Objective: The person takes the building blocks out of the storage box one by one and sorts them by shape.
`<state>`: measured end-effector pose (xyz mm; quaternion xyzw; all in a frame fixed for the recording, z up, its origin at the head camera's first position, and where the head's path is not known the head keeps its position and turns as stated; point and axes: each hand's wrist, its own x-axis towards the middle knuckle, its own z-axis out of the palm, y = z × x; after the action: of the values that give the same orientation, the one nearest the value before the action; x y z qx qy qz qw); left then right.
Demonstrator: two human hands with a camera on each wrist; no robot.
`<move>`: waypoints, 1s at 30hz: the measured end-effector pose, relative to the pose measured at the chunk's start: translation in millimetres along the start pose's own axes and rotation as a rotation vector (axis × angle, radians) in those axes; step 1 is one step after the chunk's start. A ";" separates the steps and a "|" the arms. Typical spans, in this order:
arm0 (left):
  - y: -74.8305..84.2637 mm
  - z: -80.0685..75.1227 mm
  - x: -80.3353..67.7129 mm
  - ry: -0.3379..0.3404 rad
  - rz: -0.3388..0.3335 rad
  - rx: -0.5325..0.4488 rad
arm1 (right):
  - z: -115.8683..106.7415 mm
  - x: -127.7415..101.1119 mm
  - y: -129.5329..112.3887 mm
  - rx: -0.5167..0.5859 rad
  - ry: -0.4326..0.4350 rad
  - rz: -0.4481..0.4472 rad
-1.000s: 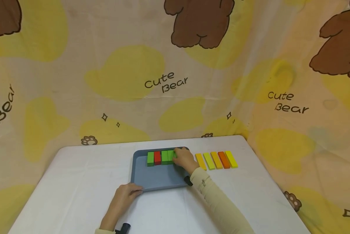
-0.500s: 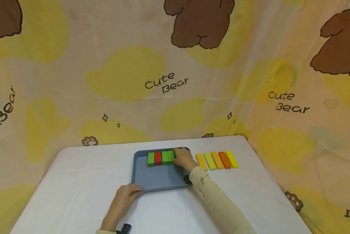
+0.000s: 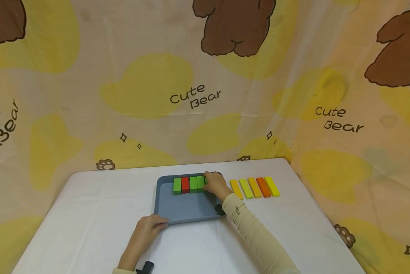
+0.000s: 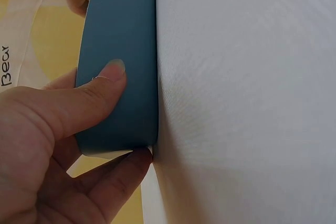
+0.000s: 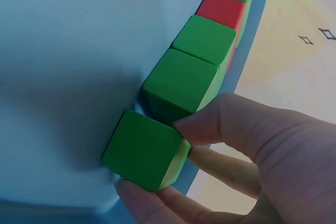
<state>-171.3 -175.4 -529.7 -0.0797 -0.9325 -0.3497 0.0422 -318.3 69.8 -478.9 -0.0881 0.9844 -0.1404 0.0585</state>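
Note:
A blue-grey tray [image 3: 187,207] lies on the white table. Along its far edge stands a row of blocks: green [image 3: 177,185], red [image 3: 185,185], then two green ones [image 3: 197,183]. My right hand [image 3: 214,185] pinches a further green block [image 5: 147,149] at the row's right end, thumb and fingers on its sides, set against its neighbour [image 5: 181,85]. My left hand [image 3: 149,225] grips the tray's near left rim [image 4: 122,66], thumb on top and fingers under the edge.
To the right of the tray lie several flat bars [image 3: 255,187] side by side, orange, yellow-green, orange, dark orange and yellow. A bear-print cloth hangs behind and around the table [image 3: 88,213]. The table's rounded far corners are near the cloth.
Almost nothing differs. My right hand stays at the right end of the block row and the left hand stays on the tray rim.

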 end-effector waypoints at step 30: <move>-0.2 -0.2 0.1 0.007 0.004 -0.004 | -39.2 -43.0 22.1 0.114 0.126 -0.085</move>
<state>-171.5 -175.7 -529.7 -0.0802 -0.9315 -0.3518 0.0462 -285.2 109.3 -443.9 -0.1175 0.9719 -0.2039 -0.0046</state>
